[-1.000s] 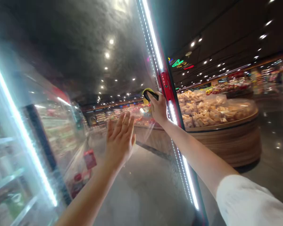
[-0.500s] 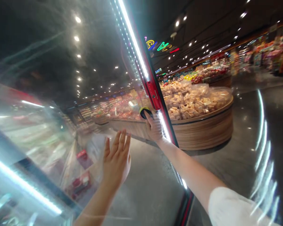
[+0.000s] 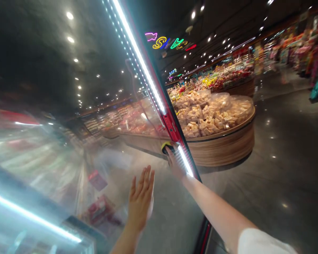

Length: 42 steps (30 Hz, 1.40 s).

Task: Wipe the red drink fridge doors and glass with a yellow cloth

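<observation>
A glass door point(image 3: 103, 106) with a red and black frame point(image 3: 172, 128) fills the left and middle of the view, tilted, with lit LED strips along its edge. My left hand point(image 3: 141, 199) is flat with fingers stretched up, against the glass or very near it. Further up and to the right, my right hand point(image 3: 177, 164) presses a yellow and black sponge point(image 3: 166, 146) on the glass beside the frame. My right forearm crosses in front of the frame. Part of the sponge is hidden by the fingers, and its exact kind is hard to make out.
Beyond the door stands a rounded wooden display bin point(image 3: 225, 150) heaped with packaged goods point(image 3: 212, 113). A bright light tube point(image 3: 34, 217) runs at lower left. Hanging goods point(image 3: 304, 53) line the far right, past the shiny floor point(image 3: 275, 151). Neon signs point(image 3: 161, 42) glow above.
My right hand has slid the sponge down along the frame. My left hand has shifted right and lower. The view has turned slightly, so the door edge sits further left.
</observation>
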Each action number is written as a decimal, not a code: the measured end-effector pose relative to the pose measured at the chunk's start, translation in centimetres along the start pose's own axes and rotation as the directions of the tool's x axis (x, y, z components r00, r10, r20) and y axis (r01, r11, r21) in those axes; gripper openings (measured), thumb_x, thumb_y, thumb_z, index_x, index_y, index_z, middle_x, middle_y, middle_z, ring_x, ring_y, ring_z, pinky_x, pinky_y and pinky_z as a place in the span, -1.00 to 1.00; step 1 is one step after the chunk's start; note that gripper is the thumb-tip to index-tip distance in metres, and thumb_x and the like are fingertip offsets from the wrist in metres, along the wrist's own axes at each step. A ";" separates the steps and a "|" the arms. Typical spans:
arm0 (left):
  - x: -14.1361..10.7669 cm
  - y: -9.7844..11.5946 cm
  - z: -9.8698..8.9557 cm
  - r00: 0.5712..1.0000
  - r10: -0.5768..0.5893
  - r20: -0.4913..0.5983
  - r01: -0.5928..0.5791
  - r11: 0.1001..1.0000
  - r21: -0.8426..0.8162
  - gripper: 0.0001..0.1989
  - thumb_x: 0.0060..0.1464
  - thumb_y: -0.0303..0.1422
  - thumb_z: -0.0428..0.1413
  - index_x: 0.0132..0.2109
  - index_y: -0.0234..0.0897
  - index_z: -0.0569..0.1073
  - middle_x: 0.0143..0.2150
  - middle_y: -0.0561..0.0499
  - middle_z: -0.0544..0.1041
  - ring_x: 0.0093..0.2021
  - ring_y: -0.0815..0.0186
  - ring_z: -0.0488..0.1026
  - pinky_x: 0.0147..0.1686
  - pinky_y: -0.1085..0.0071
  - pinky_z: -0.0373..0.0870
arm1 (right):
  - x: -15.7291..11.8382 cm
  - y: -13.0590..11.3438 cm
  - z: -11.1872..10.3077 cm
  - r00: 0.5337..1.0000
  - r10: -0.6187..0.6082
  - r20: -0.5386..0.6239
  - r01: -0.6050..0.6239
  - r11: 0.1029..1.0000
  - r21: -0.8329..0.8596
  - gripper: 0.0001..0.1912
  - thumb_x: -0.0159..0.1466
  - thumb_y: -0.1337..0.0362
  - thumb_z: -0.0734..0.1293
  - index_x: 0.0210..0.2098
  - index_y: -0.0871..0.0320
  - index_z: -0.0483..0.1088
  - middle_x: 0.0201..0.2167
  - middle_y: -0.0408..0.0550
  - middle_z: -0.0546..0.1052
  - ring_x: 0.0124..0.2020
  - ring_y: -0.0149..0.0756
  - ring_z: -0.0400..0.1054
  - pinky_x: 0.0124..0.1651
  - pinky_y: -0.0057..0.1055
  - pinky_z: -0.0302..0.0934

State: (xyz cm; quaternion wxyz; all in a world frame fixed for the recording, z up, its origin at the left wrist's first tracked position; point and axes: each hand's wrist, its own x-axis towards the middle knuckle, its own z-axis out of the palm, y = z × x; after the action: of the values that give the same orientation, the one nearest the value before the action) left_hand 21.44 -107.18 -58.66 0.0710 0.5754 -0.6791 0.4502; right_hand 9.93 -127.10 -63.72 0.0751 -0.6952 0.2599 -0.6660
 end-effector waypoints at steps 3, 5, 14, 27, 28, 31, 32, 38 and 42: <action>-0.6 0.4 0.8 1.000 -0.001 -0.006 0.001 1.000 -0.004 -0.19 0.19 -0.55 -0.05 0.51 -0.18 -0.16 0.48 -0.06 0.12 0.49 0.23 -0.01 0.50 0.15 -0.39 | -3.2 0.8 0.8 0.996 0.080 -0.035 -0.081 0.997 -0.021 -0.40 0.36 0.46 0.12 0.36 0.01 0.23 0.36 0.17 0.24 0.42 -0.01 0.09 0.34 0.12 0.19; -0.7 0.7 0.9 1.000 0.009 -0.014 -0.009 1.000 -0.008 -0.21 0.19 -0.54 -0.06 0.51 -0.19 -0.12 0.47 -0.06 0.15 0.49 0.26 -0.02 0.50 0.15 -0.38 | -2.8 0.5 0.8 0.998 0.060 -0.021 -0.060 0.998 -0.008 -0.38 0.35 0.49 0.11 0.35 0.00 0.24 0.38 0.14 0.21 0.43 -0.03 0.07 0.35 0.11 0.17; -0.5 3.5 1.8 0.999 -0.045 0.003 0.045 0.999 0.027 -0.29 0.26 -0.54 -0.12 0.50 -0.21 -0.08 0.44 0.01 0.21 0.52 0.35 -0.16 0.51 0.16 -0.41 | -4.6 0.7 -0.3 0.993 0.118 0.019 -0.119 0.991 0.053 -0.33 0.37 0.44 0.14 0.42 -0.14 0.09 0.41 0.05 0.18 0.45 -0.05 0.06 0.31 0.09 0.25; -1.1 6.4 1.9 0.974 -0.177 0.142 0.176 0.984 0.017 -0.23 0.21 -0.54 -0.07 0.50 -0.15 -0.10 0.44 -0.01 0.20 0.45 0.23 0.13 0.50 0.16 -0.18 | 1.1 -2.4 -0.5 0.980 0.197 -0.002 -0.189 0.943 0.275 -0.32 0.32 0.50 0.13 0.35 -0.12 0.25 0.40 0.07 0.16 0.43 -0.02 0.09 0.38 0.10 0.16; -1.0 6.6 1.6 0.969 -0.192 0.155 0.192 0.981 0.020 -0.22 0.21 -0.53 -0.06 0.50 -0.16 -0.11 0.45 -0.02 0.17 0.46 0.20 0.11 0.50 0.14 -0.14 | 0.5 -2.4 -0.5 0.982 0.188 0.016 -0.185 0.945 0.271 -0.33 0.32 0.49 0.13 0.35 -0.12 0.25 0.40 0.07 0.17 0.43 -0.03 0.08 0.37 0.10 0.18; -1.2 7.0 0.7 0.953 -0.242 0.181 0.243 0.970 0.020 -0.20 0.20 -0.49 -0.02 0.51 -0.19 -0.14 0.47 -0.06 0.12 0.48 0.15 0.05 0.48 0.09 -0.07 | -3.5 -1.0 -1.2 0.987 0.109 0.121 -0.136 0.961 0.241 -0.35 0.32 0.50 0.13 0.33 -0.12 0.28 0.38 0.04 0.22 0.43 -0.06 0.09 0.33 0.05 0.25; -1.4 7.1 0.4 0.949 -0.250 0.192 0.251 0.968 0.020 -0.19 0.20 -0.49 -0.01 0.51 -0.20 -0.14 0.47 -0.07 0.11 0.48 0.15 0.04 0.47 0.09 -0.05 | -4.8 -0.4 -1.6 0.984 0.089 0.152 -0.123 0.966 0.228 -0.33 0.31 0.51 0.12 0.33 -0.12 0.28 0.36 0.03 0.24 0.43 -0.07 0.11 0.31 0.04 0.28; -2.7 6.4 -2.2 0.934 -0.259 0.245 0.257 0.965 0.042 -0.19 0.16 -0.56 -0.04 0.50 -0.25 -0.11 0.47 -0.07 0.13 0.49 0.17 0.02 0.46 0.07 -0.02 | -3.7 0.1 -2.2 0.987 0.109 0.114 -0.131 0.969 0.208 -0.33 0.32 0.50 0.09 0.34 -0.10 0.26 0.40 0.05 0.18 0.44 -0.05 0.08 0.32 0.12 0.24; -2.9 6.2 -3.6 0.906 -0.321 0.276 0.315 0.947 0.067 -0.19 0.13 -0.58 -0.03 0.50 -0.27 -0.06 0.49 -0.08 0.10 0.50 0.16 -0.02 0.46 0.04 0.01 | -1.3 -4.1 -1.0 0.985 0.155 0.071 -0.167 0.958 0.231 -0.35 0.35 0.46 0.11 0.40 -0.01 0.18 0.48 0.11 0.00 0.48 0.02 -0.03 0.34 0.13 0.20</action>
State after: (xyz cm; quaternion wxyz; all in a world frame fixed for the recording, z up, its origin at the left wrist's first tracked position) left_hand 15.65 -103.03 -61.67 0.0392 0.7375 -0.5747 0.3525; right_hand 10.05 -122.76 -62.95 0.2180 -0.6750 0.2326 -0.6655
